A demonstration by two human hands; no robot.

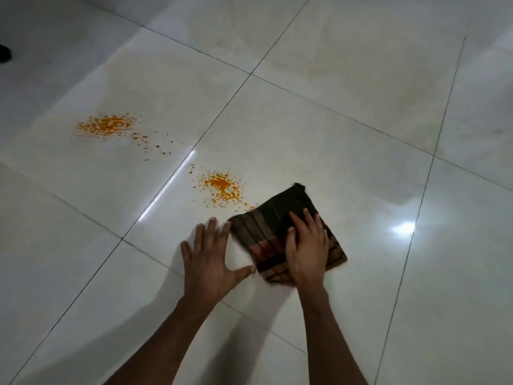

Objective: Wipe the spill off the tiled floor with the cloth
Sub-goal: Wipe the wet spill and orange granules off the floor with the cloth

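Observation:
A dark folded cloth (266, 226) with brown and reddish stripes lies flat on the glossy white tiled floor (347, 112). My right hand (306, 250) presses down on its right half, palm flat, fingers together. My left hand (212, 252) rests on the bare tile just left of the cloth, fingers spread, its fingertips and thumb at the cloth's left edge. An orange spill patch (222, 187) lies just beyond the cloth's far left corner, with a few specks touching the cloth's edge. A second orange patch (107, 125) sits farther left, trailing specks between the two.
Dark grout lines cross the floor diagonally. Faint yellowish smears (361, 59) stain the far tiles. A bright light reflection (404, 227) shines to the right of the cloth. A small dark object (4, 52) shows at the left edge.

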